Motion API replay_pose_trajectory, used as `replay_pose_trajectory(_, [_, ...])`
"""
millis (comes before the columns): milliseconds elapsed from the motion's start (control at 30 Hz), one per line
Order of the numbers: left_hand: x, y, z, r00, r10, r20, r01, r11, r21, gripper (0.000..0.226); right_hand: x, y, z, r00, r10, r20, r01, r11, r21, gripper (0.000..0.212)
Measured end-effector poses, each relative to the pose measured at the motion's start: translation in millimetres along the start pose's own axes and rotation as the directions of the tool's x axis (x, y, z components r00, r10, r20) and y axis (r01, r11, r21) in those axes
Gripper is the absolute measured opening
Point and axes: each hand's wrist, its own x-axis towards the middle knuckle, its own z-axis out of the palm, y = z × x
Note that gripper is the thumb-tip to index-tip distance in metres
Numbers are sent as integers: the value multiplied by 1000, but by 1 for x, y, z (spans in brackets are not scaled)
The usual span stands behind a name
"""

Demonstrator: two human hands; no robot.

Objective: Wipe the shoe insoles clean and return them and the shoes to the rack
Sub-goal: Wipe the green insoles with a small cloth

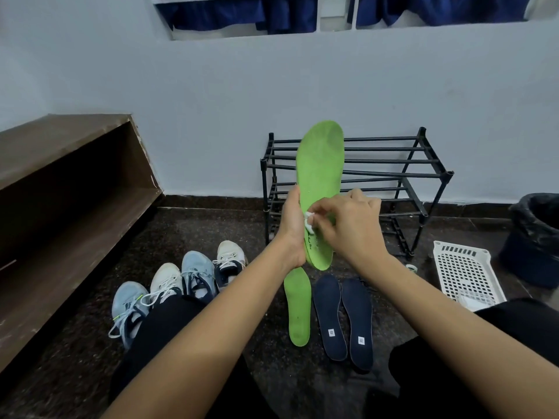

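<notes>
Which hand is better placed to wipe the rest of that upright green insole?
Probably the right hand: it pinches the white wipe against the upright green insole. The left hand grips the insole's edge, steadying it.

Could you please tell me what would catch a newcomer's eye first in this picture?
The bright green insole held upright at centre: the left hand grips its edge while the right hand presses a small white wipe on it. Behind stands a black metal rack; four pale sneakers sit lower left.

White basket (462, 269) beside black bin (534, 234)
</notes>
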Motion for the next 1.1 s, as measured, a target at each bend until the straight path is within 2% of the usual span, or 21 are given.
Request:
replay_pose_trajectory(200, [-7, -11, 8, 991, -57, 122, 44, 994, 103, 48, 15, 19, -8, 987, 156, -27, -153, 986, 71, 9])
replay_pose_trajectory(267, [-10, -8, 6, 991, -63, 120, 51, 994, 99, 45, 16, 20, -9, 981, 193, -23, -188, 973, 134, 8])
replay_pose_trajectory(333, [-9, -3, 3, 996, -45, 83, 38, 996, 85, 43, 14, 14, -9, 982, 186, -18, -179, 965, 193, 6])
replay_pose_trajectory(433, [-10, 3, -3, 998, -40, 42, 39, 999, 31, 45, 7, 1, -7, 995, 102, 4, -101, 982, 159, 7])
replay_pose_trajectory(600, [-8, 12, -8, 997, -78, -30, 76, 995, -64, 64, -6, -15, -6, 990, 17, 143, -35, 991, 127, 8])
replay_pose_trajectory(700, [-7, 14, -10, 994, -73, -80, 64, 993, -101, 67, -9, -18, -3, 987, -14, 158, -8, 991, 136, 7])
replay_pose_trajectory(833, [-8, 12, -9, 990, -87, -107, 78, 993, -87, 66, -7, -13, -1, 992, 15, 128, -24, 997, 68, 6])
replay_pose_trajectory(933, [-10, 5, -4, 991, -119, -66, 117, 992, -39, 69, 0, -5, 0, 993, 66, 95, -69, 997, 27, 7])
replay_pose_trajectory(1100, [-12, -7, 3, 982, -188, -35, 189, 982, 21, 70, 8, 4, -1, 989, 144, 20, -145, 984, 102, 4])
